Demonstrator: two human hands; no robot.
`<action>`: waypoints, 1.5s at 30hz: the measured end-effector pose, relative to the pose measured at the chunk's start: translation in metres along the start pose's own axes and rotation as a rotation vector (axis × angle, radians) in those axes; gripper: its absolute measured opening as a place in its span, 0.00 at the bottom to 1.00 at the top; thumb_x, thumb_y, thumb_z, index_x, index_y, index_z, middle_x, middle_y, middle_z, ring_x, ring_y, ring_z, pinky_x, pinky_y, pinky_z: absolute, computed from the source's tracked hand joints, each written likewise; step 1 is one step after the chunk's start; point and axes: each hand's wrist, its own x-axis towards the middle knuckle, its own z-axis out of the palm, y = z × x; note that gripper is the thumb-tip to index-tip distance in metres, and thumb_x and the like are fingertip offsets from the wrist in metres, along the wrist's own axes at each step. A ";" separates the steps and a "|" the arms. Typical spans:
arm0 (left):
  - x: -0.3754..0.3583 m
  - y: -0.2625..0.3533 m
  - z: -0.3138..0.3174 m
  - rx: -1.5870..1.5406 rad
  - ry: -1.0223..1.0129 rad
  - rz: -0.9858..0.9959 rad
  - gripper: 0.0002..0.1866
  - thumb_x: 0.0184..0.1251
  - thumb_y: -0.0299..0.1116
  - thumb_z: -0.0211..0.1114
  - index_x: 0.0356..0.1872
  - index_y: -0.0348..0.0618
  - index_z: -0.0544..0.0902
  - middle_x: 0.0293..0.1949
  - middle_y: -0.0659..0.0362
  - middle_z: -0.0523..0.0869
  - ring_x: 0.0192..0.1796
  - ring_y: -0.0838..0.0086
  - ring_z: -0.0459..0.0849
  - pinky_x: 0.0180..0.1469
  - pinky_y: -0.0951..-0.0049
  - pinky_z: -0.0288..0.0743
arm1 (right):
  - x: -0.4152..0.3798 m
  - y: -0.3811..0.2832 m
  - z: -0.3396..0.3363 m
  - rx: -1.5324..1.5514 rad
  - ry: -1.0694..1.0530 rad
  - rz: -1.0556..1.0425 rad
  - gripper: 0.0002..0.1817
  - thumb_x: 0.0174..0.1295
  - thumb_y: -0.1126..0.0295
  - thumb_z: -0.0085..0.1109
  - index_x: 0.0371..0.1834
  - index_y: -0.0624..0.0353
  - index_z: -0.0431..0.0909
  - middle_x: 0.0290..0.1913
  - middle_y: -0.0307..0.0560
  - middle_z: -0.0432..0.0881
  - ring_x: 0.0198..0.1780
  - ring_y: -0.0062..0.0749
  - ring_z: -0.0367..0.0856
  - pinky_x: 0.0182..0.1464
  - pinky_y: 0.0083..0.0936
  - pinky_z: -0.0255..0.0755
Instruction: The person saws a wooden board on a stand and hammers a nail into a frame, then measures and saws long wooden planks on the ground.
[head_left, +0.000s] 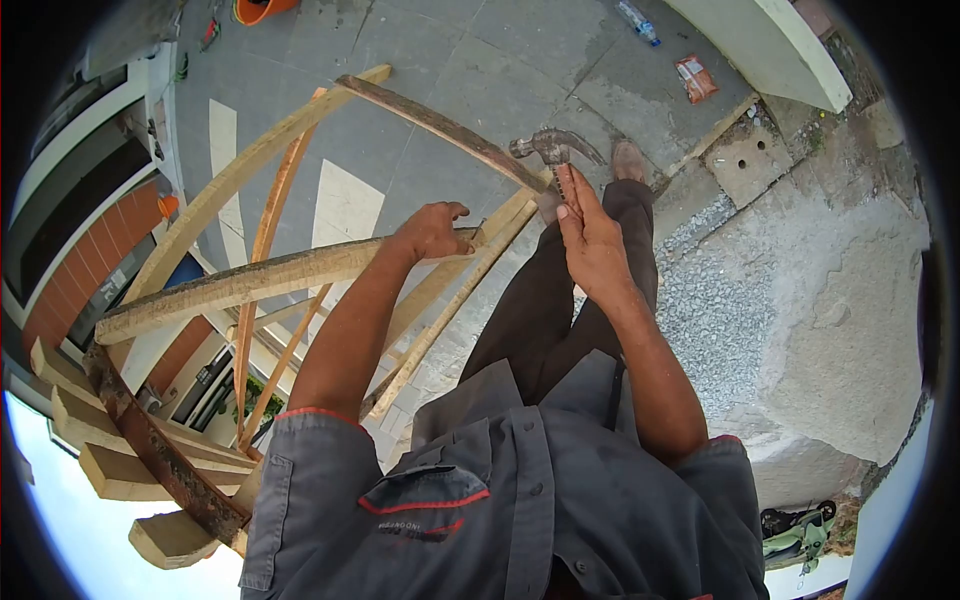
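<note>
My right hand [597, 245] is wrapped round the handle of a claw hammer [556, 147], its metal head raised beyond the fingers. Over the near end of a rough wooden beam [270, 280] lies my left hand [432, 232], its fingers curled onto the timber by a joint. A small dark line beside those fingertips is too fine to name. The beam belongs to a wooden frame, with a darker crosspiece [445, 128] along its far side and a slanting post [275, 215] below. The hammer head is apart from the frame.
Grey paving holds a plastic bottle [638, 22], a red packet [696, 79] and an orange bucket [262, 10]. On the right lie gravel [715, 310] and a sand-coloured mound [850, 330]. Timber ends [120, 470] jut out at lower left. My shoe [628, 160] stands near the frame.
</note>
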 end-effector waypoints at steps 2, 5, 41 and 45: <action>-0.005 0.007 -0.026 0.326 -0.320 -0.209 0.37 0.51 0.42 0.75 0.62 0.34 0.77 0.60 0.40 0.79 0.61 0.52 0.80 0.65 0.62 0.74 | 0.000 0.002 0.004 0.009 0.023 -0.015 0.27 0.74 0.74 0.44 0.75 0.65 0.56 0.71 0.50 0.71 0.70 0.48 0.70 0.67 0.31 0.66; -0.016 0.001 -0.032 0.200 -0.191 -0.093 0.35 0.54 0.44 0.74 0.60 0.33 0.78 0.58 0.39 0.81 0.61 0.50 0.80 0.66 0.60 0.72 | -0.005 0.013 0.018 0.041 -0.010 0.025 0.27 0.74 0.74 0.44 0.75 0.65 0.56 0.72 0.51 0.71 0.71 0.43 0.69 0.69 0.29 0.64; -0.040 0.029 -0.021 0.716 -0.337 -0.224 0.55 0.30 0.72 0.78 0.54 0.35 0.76 0.42 0.45 0.86 0.50 0.54 0.86 0.52 0.57 0.81 | 0.005 -0.021 -0.002 0.196 0.394 -0.157 0.28 0.74 0.76 0.43 0.75 0.68 0.52 0.74 0.62 0.63 0.74 0.44 0.66 0.69 0.30 0.65; -0.039 0.032 -0.021 0.702 -0.364 -0.260 0.55 0.30 0.71 0.78 0.54 0.35 0.77 0.42 0.46 0.86 0.51 0.55 0.86 0.53 0.57 0.80 | -0.009 -0.010 0.001 0.252 0.494 -0.074 0.28 0.75 0.77 0.42 0.76 0.72 0.49 0.75 0.66 0.60 0.75 0.42 0.62 0.70 0.28 0.62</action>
